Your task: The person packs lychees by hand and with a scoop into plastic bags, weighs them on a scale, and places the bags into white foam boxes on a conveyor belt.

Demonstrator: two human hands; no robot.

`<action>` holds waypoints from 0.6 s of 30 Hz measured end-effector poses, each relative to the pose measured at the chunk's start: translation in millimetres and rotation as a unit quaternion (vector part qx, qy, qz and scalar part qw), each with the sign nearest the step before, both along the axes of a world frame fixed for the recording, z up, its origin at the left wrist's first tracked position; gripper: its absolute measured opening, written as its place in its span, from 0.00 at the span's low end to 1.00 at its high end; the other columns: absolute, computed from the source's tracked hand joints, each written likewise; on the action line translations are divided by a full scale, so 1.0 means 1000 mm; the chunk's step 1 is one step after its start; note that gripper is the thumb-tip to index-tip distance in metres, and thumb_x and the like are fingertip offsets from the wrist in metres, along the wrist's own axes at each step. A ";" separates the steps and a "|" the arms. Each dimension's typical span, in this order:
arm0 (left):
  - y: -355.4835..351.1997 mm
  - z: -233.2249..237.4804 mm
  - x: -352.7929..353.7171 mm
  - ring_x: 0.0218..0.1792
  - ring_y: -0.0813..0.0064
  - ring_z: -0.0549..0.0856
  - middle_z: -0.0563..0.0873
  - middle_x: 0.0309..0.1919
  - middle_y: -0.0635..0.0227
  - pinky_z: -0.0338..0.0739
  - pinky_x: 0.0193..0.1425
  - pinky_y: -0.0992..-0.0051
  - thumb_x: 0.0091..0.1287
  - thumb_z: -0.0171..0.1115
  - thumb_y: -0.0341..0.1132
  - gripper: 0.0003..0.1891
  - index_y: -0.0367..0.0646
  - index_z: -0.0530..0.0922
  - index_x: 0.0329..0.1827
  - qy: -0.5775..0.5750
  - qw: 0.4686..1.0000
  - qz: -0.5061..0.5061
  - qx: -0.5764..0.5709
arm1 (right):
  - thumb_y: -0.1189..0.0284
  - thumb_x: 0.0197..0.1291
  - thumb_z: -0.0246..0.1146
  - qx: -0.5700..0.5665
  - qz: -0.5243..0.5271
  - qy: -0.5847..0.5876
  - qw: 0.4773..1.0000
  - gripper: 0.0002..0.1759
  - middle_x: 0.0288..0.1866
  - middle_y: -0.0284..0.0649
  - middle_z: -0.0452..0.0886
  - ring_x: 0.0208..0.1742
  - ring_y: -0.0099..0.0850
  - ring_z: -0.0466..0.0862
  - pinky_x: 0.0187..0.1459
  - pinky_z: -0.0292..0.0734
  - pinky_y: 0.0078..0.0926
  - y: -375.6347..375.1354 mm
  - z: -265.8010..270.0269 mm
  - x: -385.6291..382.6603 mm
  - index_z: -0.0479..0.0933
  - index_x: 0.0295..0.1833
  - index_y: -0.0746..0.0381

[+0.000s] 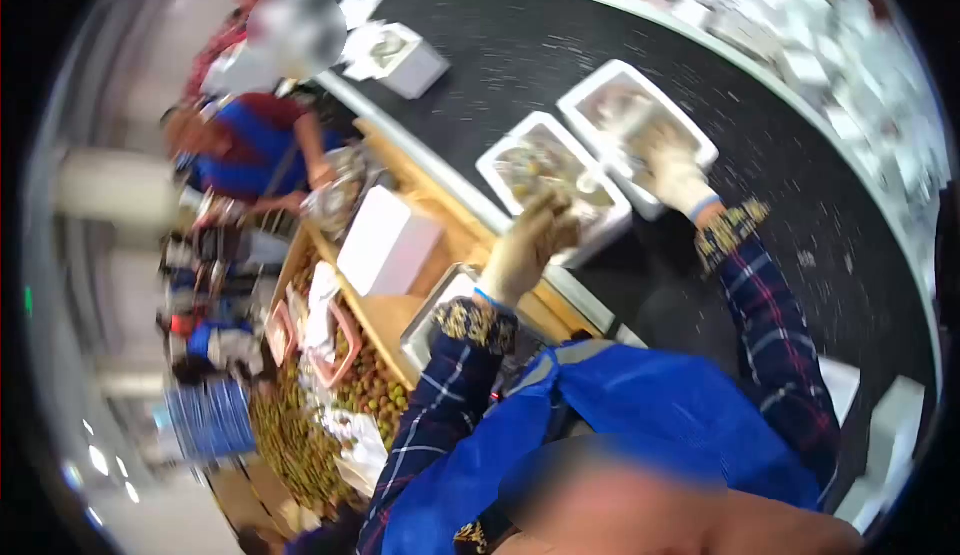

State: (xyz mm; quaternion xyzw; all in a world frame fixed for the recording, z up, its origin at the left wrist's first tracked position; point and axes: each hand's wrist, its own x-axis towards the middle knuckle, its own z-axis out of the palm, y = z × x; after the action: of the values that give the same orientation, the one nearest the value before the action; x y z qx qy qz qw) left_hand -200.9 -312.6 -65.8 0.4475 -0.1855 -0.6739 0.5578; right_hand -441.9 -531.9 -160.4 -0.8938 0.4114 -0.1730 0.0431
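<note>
My left hand (532, 243), in a pale glove with brownish fingertips, is over the near edge of a white foam box (497, 168). Its fingers look bent, but blur hides whether they grip anything. Inside that box lie mixed contents (540, 163) in what seems to be clear wrapping. My right hand (676, 170), also gloved, reaches into a second white foam box (694, 133) beside the first. Motion smears its fingers, so I cannot make out their pose. Both boxes stand open on a black conveyor belt (800, 195).
At left, a person in a blue apron (250, 145) handles a clear bag (340, 190). A white foam box (385, 243) stands on the wooden ledge. Small round brownish fruit (375, 385) fills a bin beside a pink basket (345, 350). Another white box (412, 63) sits farther along the belt.
</note>
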 end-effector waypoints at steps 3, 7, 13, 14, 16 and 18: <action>0.083 -0.015 0.041 0.62 0.64 0.88 0.84 0.66 0.60 0.83 0.65 0.64 0.87 0.58 0.40 0.26 0.36 0.69 0.81 -0.057 0.993 0.099 0.035 | 0.52 0.69 0.68 0.054 0.026 0.058 0.996 0.38 0.81 0.52 0.73 0.81 0.55 0.69 0.83 0.63 0.55 -0.016 0.020 0.013 0.73 0.80 0.56; 0.196 -0.031 0.072 0.52 0.70 0.89 0.90 0.50 0.63 0.83 0.60 0.69 0.83 0.62 0.37 0.17 0.38 0.82 0.68 -0.147 0.953 0.246 0.097 | 0.47 0.72 0.63 -0.056 -0.020 0.062 0.996 0.39 0.75 0.57 0.76 0.78 0.61 0.70 0.81 0.61 0.66 -0.022 -0.026 0.028 0.73 0.79 0.60; 0.359 -0.118 0.118 0.56 0.53 0.90 0.92 0.55 0.47 0.82 0.66 0.58 0.70 0.72 0.40 0.26 0.31 0.85 0.66 -0.542 0.693 0.400 0.256 | 0.51 0.73 0.65 0.163 -0.022 0.056 0.985 0.42 0.80 0.60 0.76 0.81 0.58 0.74 0.82 0.67 0.51 -0.003 0.064 0.041 0.69 0.83 0.63; 0.379 -0.121 0.122 0.58 0.48 0.89 0.90 0.58 0.43 0.81 0.68 0.55 0.68 0.72 0.42 0.28 0.32 0.84 0.67 -0.563 0.663 0.401 0.286 | 0.51 0.73 0.65 0.155 -0.009 0.068 0.985 0.42 0.80 0.60 0.76 0.81 0.58 0.74 0.82 0.67 0.51 0.000 0.061 0.054 0.69 0.83 0.63; 0.422 -0.166 0.122 0.62 0.40 0.87 0.85 0.65 0.38 0.81 0.70 0.50 0.68 0.71 0.44 0.32 0.33 0.80 0.72 -0.608 0.624 0.390 0.299 | 0.57 0.72 0.68 -0.061 -0.017 -0.091 0.994 0.39 0.78 0.56 0.79 0.77 0.57 0.79 0.77 0.73 0.52 0.011 0.027 0.075 0.70 0.83 0.63; 0.441 -0.189 0.104 0.65 0.39 0.84 0.83 0.69 0.39 0.80 0.70 0.48 0.67 0.73 0.53 0.40 0.36 0.75 0.76 -0.623 0.552 0.389 0.394 | 0.74 0.69 0.72 0.076 0.152 -0.330 0.928 0.35 0.79 0.57 0.76 0.81 0.50 0.76 0.79 0.73 0.47 0.099 0.046 0.112 0.70 0.79 0.71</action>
State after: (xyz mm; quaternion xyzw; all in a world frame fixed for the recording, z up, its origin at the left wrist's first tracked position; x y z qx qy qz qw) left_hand -97.1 128.2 -254.6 0.9591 -0.0108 0.0506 0.2782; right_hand -330.3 -433.3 -114.4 -0.8319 0.2450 -0.4181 0.2704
